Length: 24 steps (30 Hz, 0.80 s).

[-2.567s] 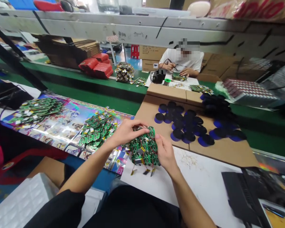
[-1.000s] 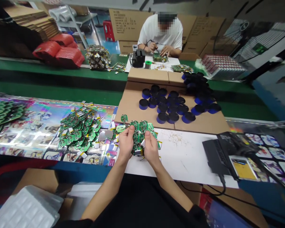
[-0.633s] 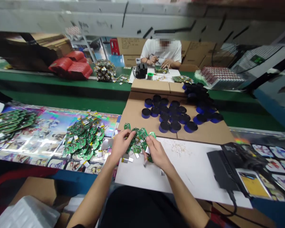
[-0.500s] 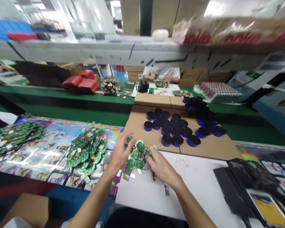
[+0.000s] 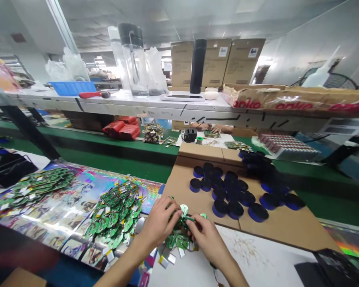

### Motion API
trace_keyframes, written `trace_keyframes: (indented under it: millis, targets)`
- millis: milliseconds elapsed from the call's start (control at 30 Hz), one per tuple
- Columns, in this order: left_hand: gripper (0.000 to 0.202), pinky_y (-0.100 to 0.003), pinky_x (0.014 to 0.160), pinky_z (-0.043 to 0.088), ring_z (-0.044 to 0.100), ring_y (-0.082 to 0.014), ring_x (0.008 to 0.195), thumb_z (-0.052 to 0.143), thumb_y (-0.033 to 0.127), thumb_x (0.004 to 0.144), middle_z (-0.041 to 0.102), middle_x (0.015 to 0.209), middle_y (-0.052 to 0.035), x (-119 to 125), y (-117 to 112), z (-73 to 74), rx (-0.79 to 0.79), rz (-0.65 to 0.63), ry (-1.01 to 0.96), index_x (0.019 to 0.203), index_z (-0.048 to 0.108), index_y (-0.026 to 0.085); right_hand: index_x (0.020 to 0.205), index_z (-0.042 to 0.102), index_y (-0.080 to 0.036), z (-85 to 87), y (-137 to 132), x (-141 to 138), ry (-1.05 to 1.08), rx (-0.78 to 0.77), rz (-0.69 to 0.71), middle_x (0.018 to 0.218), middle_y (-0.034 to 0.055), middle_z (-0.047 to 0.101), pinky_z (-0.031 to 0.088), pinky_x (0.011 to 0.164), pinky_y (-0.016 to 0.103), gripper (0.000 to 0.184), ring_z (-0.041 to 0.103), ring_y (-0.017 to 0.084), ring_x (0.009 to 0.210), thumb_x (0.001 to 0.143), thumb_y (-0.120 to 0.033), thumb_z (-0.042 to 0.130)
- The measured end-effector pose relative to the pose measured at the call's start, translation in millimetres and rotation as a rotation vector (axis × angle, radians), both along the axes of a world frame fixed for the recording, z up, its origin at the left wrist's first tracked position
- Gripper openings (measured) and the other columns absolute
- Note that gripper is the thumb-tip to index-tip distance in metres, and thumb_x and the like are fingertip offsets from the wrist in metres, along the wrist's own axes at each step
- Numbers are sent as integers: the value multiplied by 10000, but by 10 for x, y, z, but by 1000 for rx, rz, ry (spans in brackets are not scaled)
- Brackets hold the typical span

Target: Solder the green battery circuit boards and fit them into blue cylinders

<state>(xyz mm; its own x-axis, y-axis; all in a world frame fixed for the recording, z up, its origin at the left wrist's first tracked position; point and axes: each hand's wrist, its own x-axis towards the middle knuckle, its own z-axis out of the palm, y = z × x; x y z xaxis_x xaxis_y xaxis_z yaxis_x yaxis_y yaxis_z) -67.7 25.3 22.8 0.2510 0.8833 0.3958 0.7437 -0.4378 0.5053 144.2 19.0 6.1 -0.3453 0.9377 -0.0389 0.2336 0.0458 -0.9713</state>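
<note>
Several green circuit boards [image 5: 178, 241] lie in a small heap on the white work surface [image 5: 185, 275], with small silver battery packs [image 5: 163, 261] at their near edge. My left hand [image 5: 164, 220] is curled at the top of the heap, its fingers closed on a circuit board. Opposite it, my right hand [image 5: 206, 235] pinches a green board edge between thumb and fingers. The fingertips of both hands are close together and partly hidden by boards. Beneath my right wrist shows a dark thing with a thin wire; I cannot make out its kind.
Left of my hands is a large pile of circuit boards [image 5: 115, 213], with a flatter stack [image 5: 40, 185] beyond. Black-and-blue round parts [image 5: 219, 207] cover much of the cardboard [image 5: 185, 199] ahead. A shelf [image 5: 155, 107] crosses above. Another person's hands [image 5: 218, 128] work at the far bench.
My view has tilted up, showing more of the shelf top. My hands have come closer together over the heap, and my left hand has closed in from a more spread pose.
</note>
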Motion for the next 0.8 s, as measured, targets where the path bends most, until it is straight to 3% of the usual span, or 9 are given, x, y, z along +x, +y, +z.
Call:
trace_keyframes:
  millis: [133, 200, 267, 400, 467, 533, 600, 667, 800]
  targets:
    - [459, -286, 628, 398, 537, -170, 632, 518, 507, 1014, 574, 644, -13, 112, 10, 7, -310, -106, -269, 674, 568, 203, 897, 622, -208, -29, -72, -213, 322, -206, 60, 677, -4, 645, 438, 549, 271, 520, 557, 140, 527, 932, -726, 615]
    - [558, -259, 579, 347, 448, -134, 563, 583, 613, 946, 463, 555, 23, 109, 45, -6, -440, -127, -496, 593, 459, 200, 915, 606, -206, -88, -153, -306, 494, -336, 60, 655, -16, 625, 449, 554, 269, 545, 541, 131, 504, 914, -751, 625]
    - [594, -250, 568, 325, 416, -119, 544, 664, 656, 867, 432, 524, 38, 68, 81, -27, -462, -78, -598, 560, 445, 197, 905, 611, -203, -153, -242, -362, 523, -359, 49, 666, -5, 637, 490, 615, 286, 536, 582, 147, 559, 926, -738, 621]
    - [505, -262, 620, 365, 508, -141, 580, 715, 575, 843, 563, 544, 16, -67, 162, -98, -360, 124, -510, 554, 576, 186, 885, 707, -201, -210, -315, -354, 134, -25, 27, 888, 65, 738, 536, 891, 384, 402, 686, 232, 889, 1014, -564, 591]
    - [492, -269, 643, 366, 528, -149, 589, 716, 578, 842, 591, 546, 11, -136, 213, -152, -310, 219, -418, 561, 612, 188, 1029, 760, -229, -213, -302, -308, -41, 161, 16, 1102, 84, 760, 492, 1042, 433, 266, 669, 268, 1104, 1026, -439, 595]
    - [496, -274, 648, 349, 531, -154, 582, 713, 608, 848, 598, 540, 8, -196, 263, -210, -267, 302, -288, 584, 645, 193, 1223, 736, -255, -225, -303, -221, -140, 283, -27, 1286, 99, 714, 440, 1135, 460, 265, 617, 281, 1255, 1010, -353, 612]
    - [494, -288, 671, 348, 563, -174, 615, 692, 630, 880, 637, 581, -10, -248, 304, -263, -220, 341, -148, 639, 685, 198, 1250, 721, -248, -254, -347, -73, -246, 343, -144, 1285, 118, 680, 447, 1121, 468, 287, 602, 292, 1256, 992, -325, 622]
    - [480, -317, 744, 379, 611, -214, 712, 652, 612, 934, 684, 664, -40, -290, 332, -308, -156, 328, -24, 693, 704, 200, 1134, 742, -234, -301, -442, 129, -406, 350, -284, 1158, 116, 671, 475, 1033, 477, 218, 611, 307, 1149, 971, -337, 640]
    - [309, -437, 967, 406, 629, -307, 1053, 614, 478, 997, 730, 1040, -107, -296, 359, -370, 38, 311, 55, 943, 758, 210, 1015, 726, -239, -410, -690, 497, -750, 236, -424, 1053, 92, 664, 446, 900, 467, 223, 589, 330, 1028, 881, -417, 747]
